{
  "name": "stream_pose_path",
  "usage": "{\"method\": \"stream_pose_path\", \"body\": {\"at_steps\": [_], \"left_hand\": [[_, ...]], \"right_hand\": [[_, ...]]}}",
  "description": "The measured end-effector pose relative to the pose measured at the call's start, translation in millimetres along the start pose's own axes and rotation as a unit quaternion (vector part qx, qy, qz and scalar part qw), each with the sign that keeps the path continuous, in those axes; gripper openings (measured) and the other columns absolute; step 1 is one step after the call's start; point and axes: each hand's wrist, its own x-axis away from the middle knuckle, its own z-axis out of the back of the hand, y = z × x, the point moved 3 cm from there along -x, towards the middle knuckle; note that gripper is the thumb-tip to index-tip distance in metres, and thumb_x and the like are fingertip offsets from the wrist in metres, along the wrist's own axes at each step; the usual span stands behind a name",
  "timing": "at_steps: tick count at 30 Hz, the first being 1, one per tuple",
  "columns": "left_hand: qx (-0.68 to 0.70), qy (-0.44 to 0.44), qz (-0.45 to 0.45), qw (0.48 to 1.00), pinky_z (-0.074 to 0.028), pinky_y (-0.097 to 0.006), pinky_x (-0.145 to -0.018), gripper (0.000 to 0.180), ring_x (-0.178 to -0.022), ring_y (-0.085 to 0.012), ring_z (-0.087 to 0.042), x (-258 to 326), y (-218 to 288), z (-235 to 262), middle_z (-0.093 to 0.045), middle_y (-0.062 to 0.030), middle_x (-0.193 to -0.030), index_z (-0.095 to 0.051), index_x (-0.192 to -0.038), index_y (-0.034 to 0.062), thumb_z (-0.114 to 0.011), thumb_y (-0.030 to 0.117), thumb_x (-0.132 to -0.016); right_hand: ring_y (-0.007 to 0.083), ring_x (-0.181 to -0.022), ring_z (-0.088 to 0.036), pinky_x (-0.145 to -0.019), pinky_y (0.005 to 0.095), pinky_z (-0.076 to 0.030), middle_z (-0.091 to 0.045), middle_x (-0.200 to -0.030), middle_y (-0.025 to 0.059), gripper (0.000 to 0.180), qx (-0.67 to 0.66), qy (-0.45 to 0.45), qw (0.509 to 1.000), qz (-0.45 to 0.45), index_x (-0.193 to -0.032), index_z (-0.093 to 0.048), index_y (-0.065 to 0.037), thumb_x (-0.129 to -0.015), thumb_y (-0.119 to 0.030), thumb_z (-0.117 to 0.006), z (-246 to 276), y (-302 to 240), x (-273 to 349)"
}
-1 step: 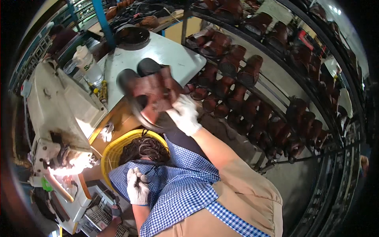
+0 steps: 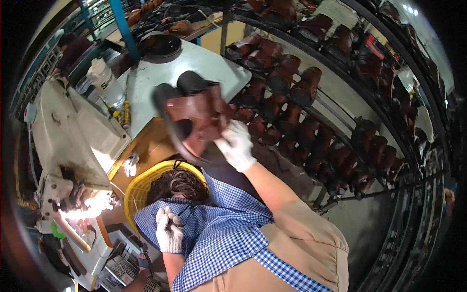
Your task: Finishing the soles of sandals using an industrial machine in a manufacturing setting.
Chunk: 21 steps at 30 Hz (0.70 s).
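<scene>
The right hand (image 2: 237,146), white-gloved, has its fingers clamped on brown leather sandals (image 2: 197,112) — motion-blurred, overlapping the near edge of the tabletop (image 2: 216,61) in view, left of its right corner. The left hand (image 2: 169,236) is curled before the checked apron (image 2: 228,233) — whether gripping anything, I cannot tell. Dark strips (image 2: 182,185) fill the yellow basket (image 2: 130,200).

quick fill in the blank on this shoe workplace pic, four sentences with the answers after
The brown footwear is held in the person's ____ hand.
The glove on the left hand is ____.
The basket has ____ walls.
The apron is checked in white and ____.
Missing words: right; white; yellow; blue.
</scene>
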Motion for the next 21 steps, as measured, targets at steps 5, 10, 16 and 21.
{"method": "stream_pose_path", "body": {"at_steps": [5,10,16,21], "left_hand": [[-0.022,-0.044,0.045,0.998,-0.057,-0.028,-0.068,0.026,-0.081,-0.0159,-0.062,-17.5,-10.9,-13.6,-0.061,-0.0096,-0.107,-0.053,-0.118,0.0028,-0.057,0.004,-0.092],[-0.026,-0.043,0.092,0.994,-0.057,-0.026,-0.067,0.026,-0.081,-0.0151,-0.062,-19.8,-25.2,-44.3,-0.061,-0.0082,-0.105,-0.054,-0.117,0.0025,-0.057,0.004,-0.091],[-0.071,-0.108,0.105,0.986,-0.056,-0.024,-0.069,0.025,-0.082,-0.0123,-0.058,-18.7,-33.3,-71.9,-0.06,-0.0043,-0.098,-0.055,-0.11,0.0058,-0.064,0.008,-0.087],[-0.047,-0.097,0.111,0.988,-0.057,-0.025,-0.069,0.026,-0.081,-0.0137,-0.06,-16.6,-33.9,-69.1,-0.062,-0.0057,-0.1,-0.055,-0.111,0.0054,-0.062,0.006,-0.087]], "right_hand": [[0.0359,-0.086,-0.059,-0.089,0.0468,-0.045,-0.061,-0.079,0.0129,0.015,0.144,0.217,0.964,-0.056,-0.069,-0.061,-0.005,-0.067,-0.008,-0.076,127.2,39.3,73.8],[0.0349,-0.085,-0.059,-0.081,0.0487,-0.046,-0.062,-0.079,0.0139,0.014,0.431,0.236,0.854,-0.174,-0.072,-0.062,-0.002,-0.075,-0.013,-0.072,228.6,88.0,82.6],[0.0327,-0.095,-0.061,-0.087,0.0459,-0.046,-0.067,-0.095,0.0128,0.029,0.554,0.109,0.761,-0.319,-0.087,-0.07,-0.005,-0.087,-0.032,-0.061,296.8,185.0,68.4],[0.029,-0.11,-0.06,-0.096,0.0436,-0.046,-0.067,-0.112,0.0121,0.044,0.602,-0.135,0.671,-0.412,-0.107,-0.068,-0.006,-0.097,-0.041,-0.045,290.6,178.5,28.7]]}}
